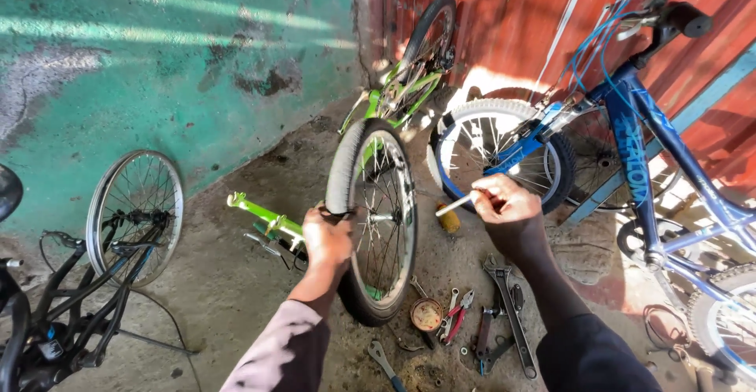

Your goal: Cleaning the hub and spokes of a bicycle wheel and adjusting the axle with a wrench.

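A green bicycle (398, 93) lies upside down on the concrete floor, its front wheel (372, 219) standing upright before me. My left hand (327, 238) grips the grey tyre at the wheel's near left side. My right hand (504, 201) is to the right of the wheel and is closed on a thin pale rod-like tool (457, 203) whose tip points toward the wheel's spokes and hub.
A blue bicycle (630, 140) leans against the red metal wall at right. A black bicycle (87, 282) stands at left by the green wall. Wrenches (508, 313), pliers (457, 309) and a small round tin (427, 313) lie on the floor below the wheel.
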